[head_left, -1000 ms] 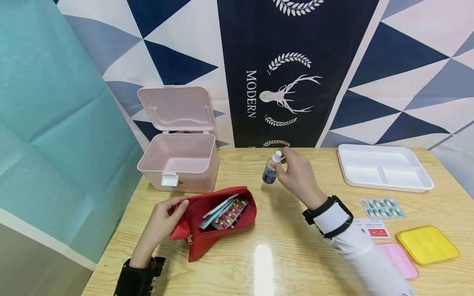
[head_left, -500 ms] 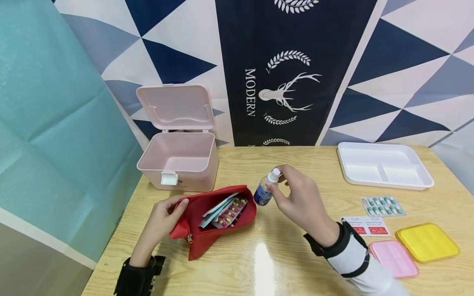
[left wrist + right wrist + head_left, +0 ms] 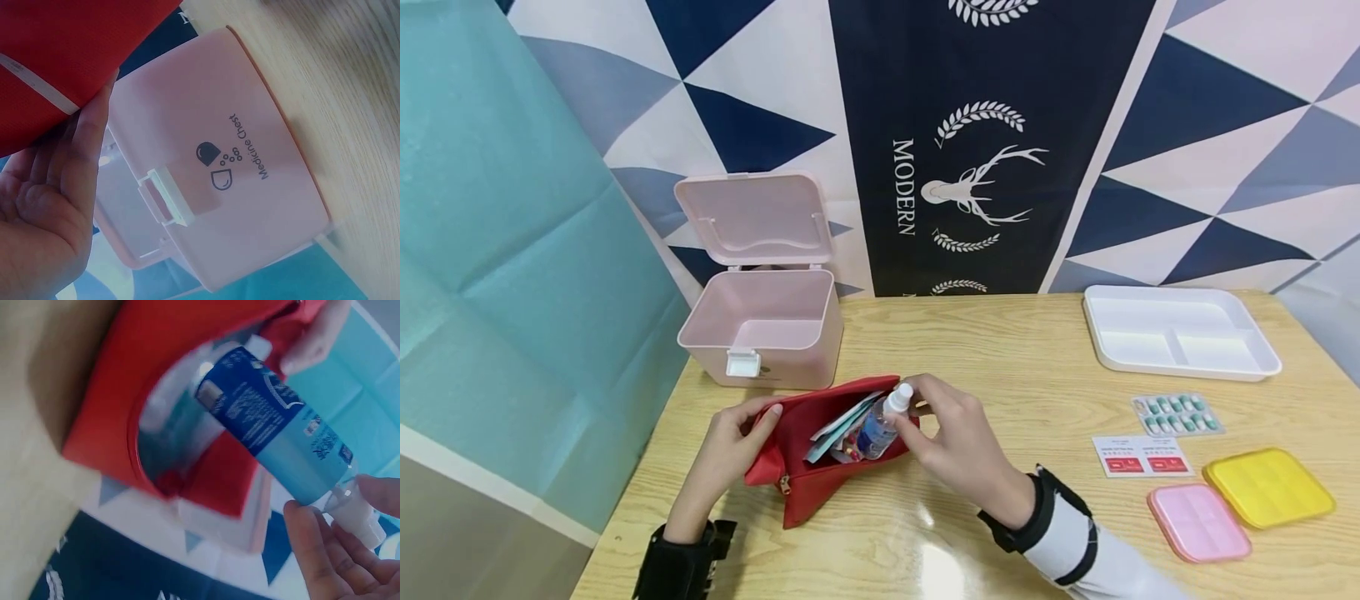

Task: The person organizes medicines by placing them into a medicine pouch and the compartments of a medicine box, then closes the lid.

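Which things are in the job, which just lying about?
Apparently in the job:
red pouch, in the left hand
bottle, in the right hand
sachets and capsules in the pouch

Apparently lying about:
pink chest
white tray
green capsule strip
printed packet
yellow case
pink case

glare marks the brightly lit table (image 3: 1030,358); the right wrist view is partly blurred.

I've swung the right hand (image 3: 958,442) left | bottle (image 3: 877,430) now at the red pouch's (image 3: 820,487) mouth | capsule pack (image 3: 850,451) partly covered
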Action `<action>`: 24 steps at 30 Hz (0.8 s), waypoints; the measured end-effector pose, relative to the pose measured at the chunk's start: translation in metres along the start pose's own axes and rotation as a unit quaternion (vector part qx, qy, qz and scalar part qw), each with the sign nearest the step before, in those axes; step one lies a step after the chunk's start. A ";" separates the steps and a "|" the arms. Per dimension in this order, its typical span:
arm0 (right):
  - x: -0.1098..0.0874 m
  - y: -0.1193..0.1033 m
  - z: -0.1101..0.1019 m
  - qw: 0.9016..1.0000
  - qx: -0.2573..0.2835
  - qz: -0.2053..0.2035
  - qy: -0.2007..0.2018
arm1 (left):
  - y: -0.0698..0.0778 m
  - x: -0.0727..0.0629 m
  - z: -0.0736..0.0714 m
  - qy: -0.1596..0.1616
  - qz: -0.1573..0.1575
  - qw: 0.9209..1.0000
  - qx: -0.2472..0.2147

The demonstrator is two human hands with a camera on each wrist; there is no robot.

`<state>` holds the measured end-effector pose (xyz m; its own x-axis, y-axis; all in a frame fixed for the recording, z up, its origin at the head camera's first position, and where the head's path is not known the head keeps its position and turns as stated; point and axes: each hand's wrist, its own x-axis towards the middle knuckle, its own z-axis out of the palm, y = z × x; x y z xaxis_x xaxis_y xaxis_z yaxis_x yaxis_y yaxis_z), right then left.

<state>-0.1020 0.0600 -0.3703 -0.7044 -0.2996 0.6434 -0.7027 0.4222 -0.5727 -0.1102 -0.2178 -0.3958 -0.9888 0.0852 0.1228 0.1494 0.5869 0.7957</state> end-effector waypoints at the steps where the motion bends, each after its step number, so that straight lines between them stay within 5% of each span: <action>1: -0.001 0.000 0.004 1.000 0.011 -0.002 -0.001 | 0.000 0.000 0.000 0.000 0.000 1.000 -0.001; 11: -0.009 -0.004 0.035 0.994 0.097 0.041 -0.033 | 0.000 0.000 0.001 0.004 0.004 1.000 0.011; 24: -0.011 -0.001 0.067 0.966 0.170 0.169 -0.099 | -0.001 0.000 0.003 0.006 0.001 1.000 0.007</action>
<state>-0.0999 0.0059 -0.4110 -0.8813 -0.3658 0.2992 -0.3970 0.2293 -0.8887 -0.1100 -0.2163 -0.3985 -0.9883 0.0767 0.1317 0.1513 0.5973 0.7876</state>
